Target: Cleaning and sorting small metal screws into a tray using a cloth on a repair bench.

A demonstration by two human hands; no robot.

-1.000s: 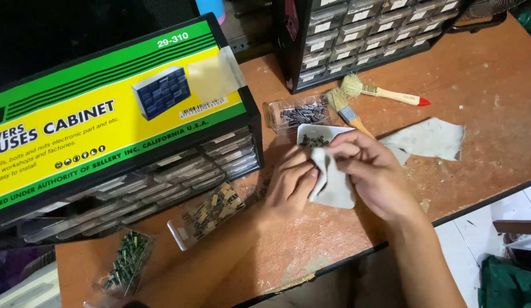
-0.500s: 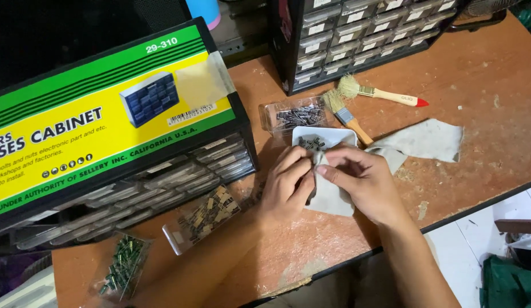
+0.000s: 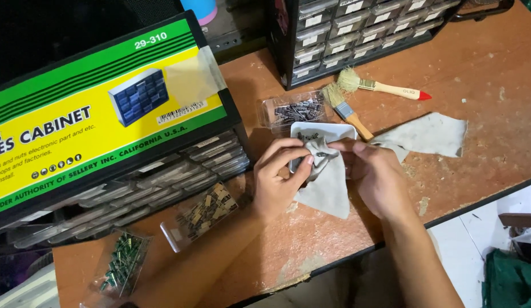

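Both hands meet over the middle of the wooden workbench [image 3: 471, 68], working a grey cloth [image 3: 328, 182]. The left hand [image 3: 279, 177] pinches the upper edge of the cloth between thumb and fingertips, closed on the fabric. The right hand [image 3: 376, 174] is curled closed on the same bunched top of the cloth from the other side; it may also be pinching a small part inside the fold, but that spot is too small to tell. The rest of the cloth hangs down and lies flat on the bench between the two wrists.

Just behind the fingers sits a small white tray [image 3: 334, 130] with a few dark components in it, partly covered by the cloth. Beyond the tray lies a clear plastic drawer [image 3: 291, 111] full of dark metal parts. Beside it lie two bristle brushes: one with a plain wooden handle [image 3: 348, 111] and one with a red-tipped handle [image 3: 388, 88]. A second grey rag [image 3: 431, 134] lies spread to the right of the hands.

To the left stands a parts cabinet with many small drawers [image 3: 162, 177], topped by a green and yellow box [image 3: 94, 114]. In front of it lie two more clear drawers, one holding tan components [image 3: 202, 214] and one holding green ones [image 3: 120, 268]
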